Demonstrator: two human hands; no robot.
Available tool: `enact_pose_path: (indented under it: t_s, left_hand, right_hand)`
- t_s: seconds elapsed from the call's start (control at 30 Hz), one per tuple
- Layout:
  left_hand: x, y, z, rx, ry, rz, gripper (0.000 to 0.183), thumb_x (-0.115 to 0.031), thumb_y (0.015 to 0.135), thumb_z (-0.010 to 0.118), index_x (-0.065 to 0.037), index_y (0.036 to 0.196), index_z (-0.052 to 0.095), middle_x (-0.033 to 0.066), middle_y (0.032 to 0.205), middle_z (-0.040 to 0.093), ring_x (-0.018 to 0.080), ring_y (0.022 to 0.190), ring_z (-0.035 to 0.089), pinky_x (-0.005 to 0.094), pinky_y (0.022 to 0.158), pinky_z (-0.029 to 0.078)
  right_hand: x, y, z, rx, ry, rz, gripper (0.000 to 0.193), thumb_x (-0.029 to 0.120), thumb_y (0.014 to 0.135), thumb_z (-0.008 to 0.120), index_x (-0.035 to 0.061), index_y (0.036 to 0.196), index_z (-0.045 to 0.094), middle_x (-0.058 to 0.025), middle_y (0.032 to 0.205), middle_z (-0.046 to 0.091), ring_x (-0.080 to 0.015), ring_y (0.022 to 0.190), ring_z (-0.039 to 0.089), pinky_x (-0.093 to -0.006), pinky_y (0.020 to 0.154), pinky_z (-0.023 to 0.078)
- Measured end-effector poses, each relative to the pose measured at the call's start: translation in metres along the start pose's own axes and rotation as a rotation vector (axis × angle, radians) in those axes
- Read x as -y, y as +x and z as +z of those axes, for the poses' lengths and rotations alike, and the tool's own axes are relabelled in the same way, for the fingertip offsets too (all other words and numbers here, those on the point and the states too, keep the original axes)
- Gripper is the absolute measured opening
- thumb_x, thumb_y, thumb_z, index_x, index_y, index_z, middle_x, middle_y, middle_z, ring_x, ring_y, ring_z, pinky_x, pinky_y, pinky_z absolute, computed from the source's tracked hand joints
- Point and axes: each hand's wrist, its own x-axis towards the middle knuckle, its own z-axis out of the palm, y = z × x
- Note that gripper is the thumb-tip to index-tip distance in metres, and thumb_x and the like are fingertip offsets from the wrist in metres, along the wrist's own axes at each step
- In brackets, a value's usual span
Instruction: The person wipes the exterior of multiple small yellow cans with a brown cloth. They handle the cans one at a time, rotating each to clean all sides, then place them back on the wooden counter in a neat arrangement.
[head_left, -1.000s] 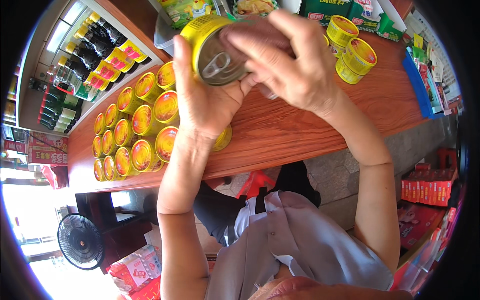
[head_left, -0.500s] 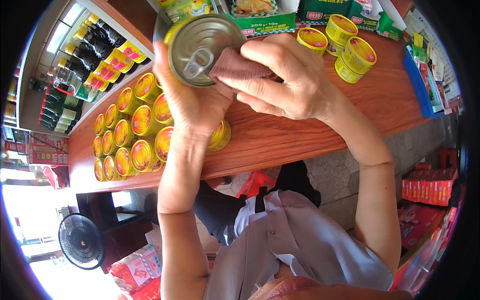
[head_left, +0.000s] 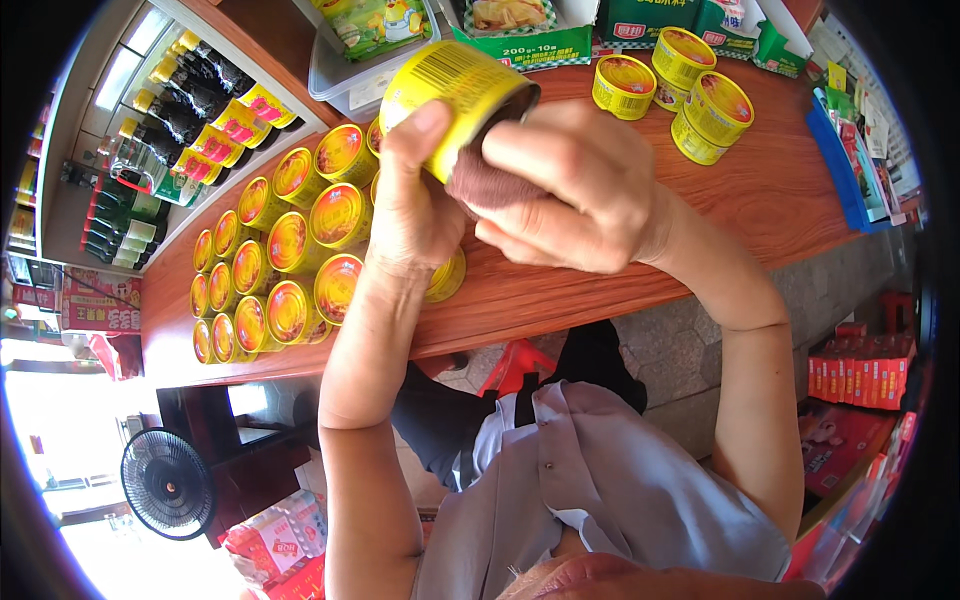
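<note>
My left hand (head_left: 415,205) grips a yellow tin can (head_left: 450,85) above the counter, thumb across its label side. The can is tilted, its metal end facing right toward my other hand. A brown cloth (head_left: 492,180) is pinched in my right hand (head_left: 590,185) and pressed against that end's rim. Below and left of my left hand, several yellow cans (head_left: 290,240) with red-and-orange lids stand in rows. Farther right sit a lone can (head_left: 624,88) and stacked cans (head_left: 715,115) of the same kind.
The wooden counter (head_left: 560,280) carries open green cartons (head_left: 535,50) and a clear plastic bin (head_left: 355,75) along its back. A blue tray (head_left: 840,170) lies at the right end. Shelves with dark bottles (head_left: 205,85) rise at left. A fan (head_left: 168,483) stands lower left.
The can has turned from showing its pull-tab end to showing its yellow side, and has shifted right. The cloth hand stays against the can's end.
</note>
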Motion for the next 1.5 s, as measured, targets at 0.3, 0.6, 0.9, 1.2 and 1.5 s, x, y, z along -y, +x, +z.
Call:
enact_pose_path:
  t_s: [0.3, 0.6, 0.9, 1.2, 1.5]
  left_hand:
    - [0.013, 0.010, -0.006, -0.211, 1.041, 0.860, 0.113, -0.019, 0.059, 0.099, -0.004, 0.150, 0.033, 0.0165, 0.123, 0.056, 0.0282, 0.107, 0.062, 0.0407, 0.094, 0.052]
    - [0.010, 0.002, 0.008, -0.209, 1.396, 0.918, 0.116, -0.016, 0.059, 0.096, -0.001, 0.154, 0.031, 0.0188, 0.120, 0.057, 0.0339, 0.103, 0.061, 0.0419, 0.088, 0.054]
    - [0.014, 0.005, 0.000, -0.208, 1.460, 0.985, 0.110, -0.015, 0.065, 0.094, -0.005, 0.155, 0.032, 0.0141, 0.119, 0.059, 0.0285, 0.106, 0.063, 0.0389, 0.091, 0.053]
    - [0.011, 0.011, -0.002, -0.111, 1.380, 0.803, 0.110, -0.017, 0.065, 0.097, -0.005, 0.154, 0.033, 0.0161, 0.123, 0.064, 0.0309, 0.114, 0.064, 0.0418, 0.096, 0.053]
    - [-0.015, 0.001, -0.025, -0.322, 2.073, 0.171, 0.083, -0.046, 0.071, 0.089, -0.007, 0.134, 0.055, 0.0206, 0.100, 0.074, 0.0387, 0.103, 0.068, 0.0508, 0.098, 0.049]
  right_hand:
    - [-0.018, 0.013, -0.022, 0.082, -0.026, 0.125, 0.037, 0.034, 0.096, 0.068, 0.0020, 0.114, 0.076, -0.0162, 0.124, 0.060, -0.0277, 0.100, 0.068, -0.0386, 0.087, 0.056]
    - [-0.032, 0.024, -0.015, 0.240, -0.141, 0.415, 0.061, 0.043, 0.086, 0.080, -0.0013, 0.126, 0.068, -0.0222, 0.121, 0.057, -0.0358, 0.101, 0.065, -0.0421, 0.081, 0.059]
    - [-0.017, 0.002, -0.001, 0.133, 0.049, 0.497, 0.072, 0.045, 0.067, 0.092, 0.0175, 0.129, 0.069, -0.0094, 0.112, 0.062, -0.0276, 0.099, 0.065, -0.0429, 0.080, 0.057]
    - [-0.051, 0.015, -0.017, 0.245, 0.072, 0.570, 0.070, 0.039, 0.073, 0.086, 0.0072, 0.131, 0.064, -0.0161, 0.119, 0.060, -0.0275, 0.102, 0.065, -0.0396, 0.089, 0.055]
    - [-0.110, -0.004, -0.057, 0.390, -0.502, 0.992, 0.054, 0.043, 0.072, 0.084, 0.0067, 0.111, 0.073, -0.0215, 0.106, 0.071, -0.0388, 0.099, 0.069, -0.0479, 0.087, 0.054]
